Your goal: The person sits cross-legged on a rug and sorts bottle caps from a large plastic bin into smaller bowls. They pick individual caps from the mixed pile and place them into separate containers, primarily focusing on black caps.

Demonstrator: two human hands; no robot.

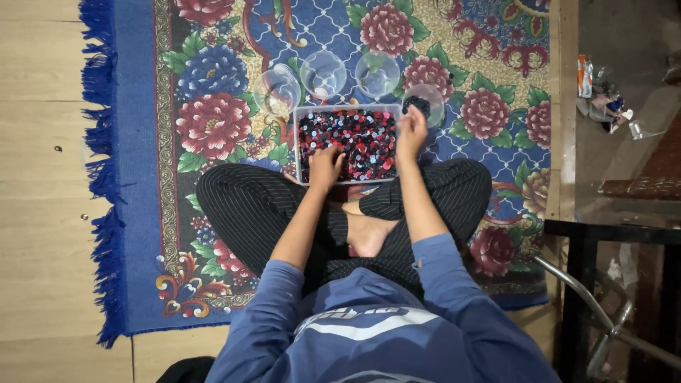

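Note:
I sit cross-legged on a blue floral rug (135, 142). A clear rectangular tray (297, 142) full of small red, black and blue round pieces (362, 138) rests in front of my legs. My left hand (325, 167) lies curled on the pieces at the tray's near left. At the tray's far right corner, my right hand (411, 132) has its fingers pinched together, just below a clear bowl (425, 103) holding dark pieces. What the fingers hold is too small to tell.
Three more clear bowls (277, 91) (323, 72) (377, 72) stand in a row beyond the tray and look unfilled. Wooden floor (39, 177) lies to the left. A dark metal frame (603, 234) and scattered litter (603, 96) are on the right.

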